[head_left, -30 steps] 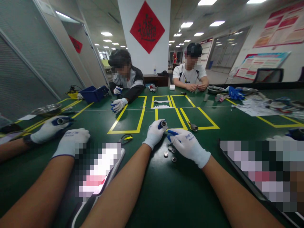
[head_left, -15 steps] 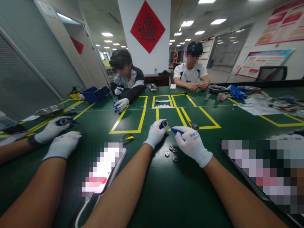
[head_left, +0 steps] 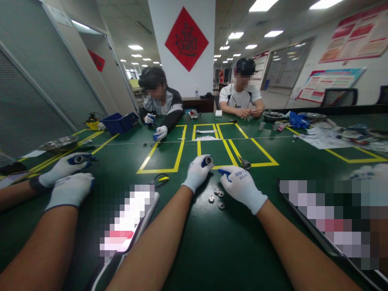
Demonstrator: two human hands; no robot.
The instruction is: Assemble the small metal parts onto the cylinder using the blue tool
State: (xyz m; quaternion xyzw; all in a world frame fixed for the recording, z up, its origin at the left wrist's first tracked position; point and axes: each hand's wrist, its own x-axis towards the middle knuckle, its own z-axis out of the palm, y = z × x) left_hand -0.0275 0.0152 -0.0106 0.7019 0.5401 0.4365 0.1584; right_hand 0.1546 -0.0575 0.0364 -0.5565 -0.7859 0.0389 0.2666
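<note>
My left hand [head_left: 196, 173], in a white glove with blue fingertips, grips a small grey metal cylinder [head_left: 207, 161] with its open end facing away from me. My right hand [head_left: 241, 187], gloved the same way, rests on the green table [head_left: 212, 250] just right of it, fingers curled; whether it pinches anything I cannot tell. Three small round metal washers [head_left: 216, 196] lie on the table between my wrists. Another metal cylinder [head_left: 245, 163] lies just beyond my right hand by a yellow tape line.
A co-worker's two gloved hands [head_left: 65, 178] at my left hold a similar metal part [head_left: 78, 159]. A blurred phone [head_left: 127, 226] and black-yellow pliers [head_left: 160, 179] lie left of my arm. Two people sit opposite. A blue bin [head_left: 119, 122], metal bowls and papers sit farther off.
My right hand has drawn slightly back toward me and lowered onto the table. The co-worker's near hand has slid left. My left hand keeps hold of the cylinder.
</note>
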